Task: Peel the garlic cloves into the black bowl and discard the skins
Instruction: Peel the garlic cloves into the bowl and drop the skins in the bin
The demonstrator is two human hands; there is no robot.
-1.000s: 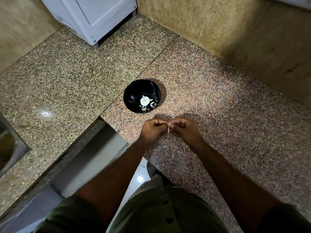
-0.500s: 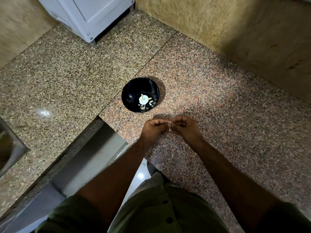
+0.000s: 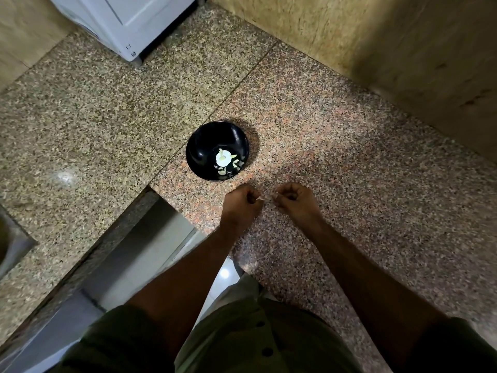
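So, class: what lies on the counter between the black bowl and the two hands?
Nothing: in the head view only bare speckled counter separates the black bowl from the left hand and right hand.

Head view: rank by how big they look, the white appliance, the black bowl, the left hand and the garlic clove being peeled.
1. white appliance, though cut off by the frame.
2. black bowl.
3. left hand, nearly bowl-sized and nearer the camera, so that order is unsure.
4. garlic clove, smallest.
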